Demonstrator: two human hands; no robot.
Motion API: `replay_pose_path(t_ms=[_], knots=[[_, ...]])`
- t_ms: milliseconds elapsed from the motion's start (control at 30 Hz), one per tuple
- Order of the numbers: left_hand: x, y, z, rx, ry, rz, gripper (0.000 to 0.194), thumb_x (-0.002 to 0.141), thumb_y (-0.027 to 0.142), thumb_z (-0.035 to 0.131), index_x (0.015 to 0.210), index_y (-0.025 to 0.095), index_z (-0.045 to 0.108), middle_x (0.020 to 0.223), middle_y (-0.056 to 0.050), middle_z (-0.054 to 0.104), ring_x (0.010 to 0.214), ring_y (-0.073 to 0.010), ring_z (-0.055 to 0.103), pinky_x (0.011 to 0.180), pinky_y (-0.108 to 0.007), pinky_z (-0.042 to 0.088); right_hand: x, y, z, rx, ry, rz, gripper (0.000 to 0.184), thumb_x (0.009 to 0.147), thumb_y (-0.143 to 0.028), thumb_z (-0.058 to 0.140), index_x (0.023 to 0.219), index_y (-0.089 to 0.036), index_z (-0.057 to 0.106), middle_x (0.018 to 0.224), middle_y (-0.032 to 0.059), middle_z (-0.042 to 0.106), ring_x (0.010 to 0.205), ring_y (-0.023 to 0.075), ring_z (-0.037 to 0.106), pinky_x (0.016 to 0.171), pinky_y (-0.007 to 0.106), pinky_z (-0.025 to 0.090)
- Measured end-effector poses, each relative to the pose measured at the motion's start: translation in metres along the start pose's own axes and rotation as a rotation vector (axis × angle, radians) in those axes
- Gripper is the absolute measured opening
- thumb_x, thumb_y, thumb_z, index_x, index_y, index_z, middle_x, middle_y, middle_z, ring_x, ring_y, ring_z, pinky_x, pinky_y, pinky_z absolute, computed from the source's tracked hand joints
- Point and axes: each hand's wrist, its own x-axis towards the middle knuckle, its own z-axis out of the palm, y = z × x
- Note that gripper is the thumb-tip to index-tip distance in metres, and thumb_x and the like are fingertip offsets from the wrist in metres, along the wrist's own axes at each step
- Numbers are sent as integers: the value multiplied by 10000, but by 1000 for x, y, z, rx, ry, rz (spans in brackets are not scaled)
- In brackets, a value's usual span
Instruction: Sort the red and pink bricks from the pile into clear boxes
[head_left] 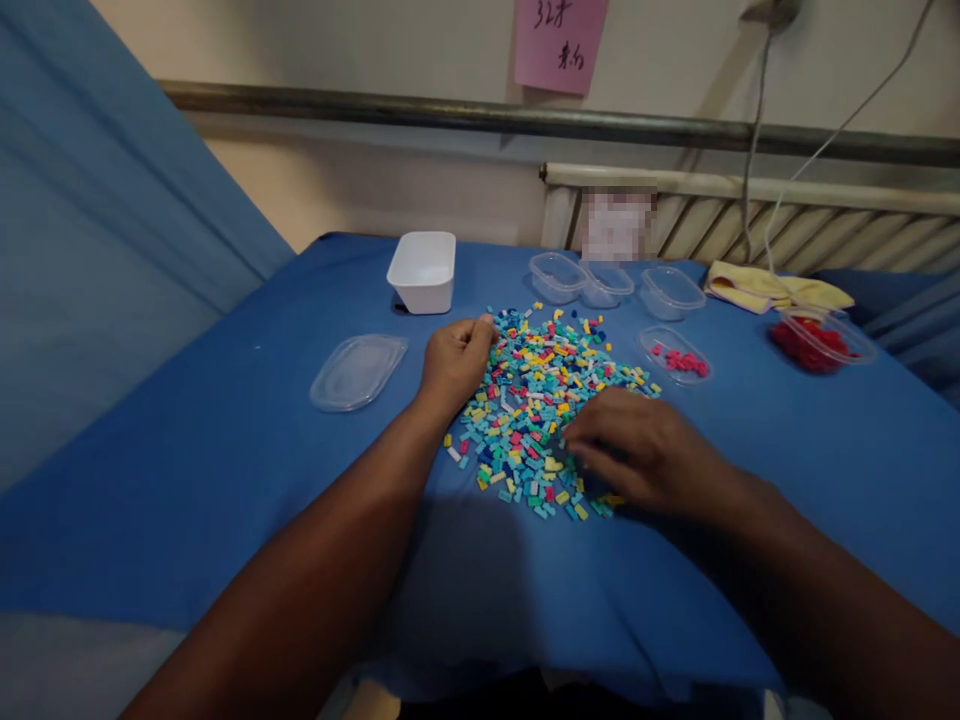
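Small toy building bricks (525,400) in turquoise, yellow, pink, white and dark blue lie in a loose heap on a blue cloth. My left hand (456,362) rests at the heap's left edge with its fingers curled closed, thumb on top; whatever they may hold is hidden. Over the right side of the heap, my right hand (637,440) reaches in with bent fingers, tips down at the bricks. It is blurred, so I cannot see whether a brick is between them. An oval clear lid or shallow dish (679,358) with several pink bricks lies beyond the right hand.
A white tub (424,272) stands at the back left, a clear lid (360,372) before it. Clear containers (559,277) line the back. At the right are a container of red pieces (810,342) and a yellow cloth (780,290). A radiator (712,220) stands behind the blue-covered table (225,450).
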Motion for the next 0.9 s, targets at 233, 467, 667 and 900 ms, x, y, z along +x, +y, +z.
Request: replay_pose_path(t_ms=[233,467,667,900], knots=[[-1,-8,3,-9,4,-18,515,1041,564,568,717,195,722,692,-35,687,695,-203,648,677,-322,480,3,-31,22,-66,-249,-61,189,1093,-277,584,1042,-197,746,947,66,704,899,212,633,812,348,461],[-1,-9,3,-19,6,-25,510,1045,571,574,748,195,746,717,-37,700,702,-201,649,692,-327,483,4,-29,22,-83,-297,-71,175,1078,-208,568,957,-182,692,948,59,688,887,207,597,818,356,451],[-2,-7,3,-34,7,-13,481,1045,521,578,737,188,736,679,-20,656,663,-186,604,660,-325,436,1,-34,22,-79,-316,-78,210,1100,-192,529,952,-190,678,926,50,695,863,201,600,817,355,453],[-3,-2,4,-27,2,-5,491,1045,503,558,699,185,700,633,-2,589,642,-171,555,635,-324,380,-3,-24,20,43,-136,-26,156,1051,-151,575,1116,-191,711,1044,79,734,952,207,676,861,338,516]])
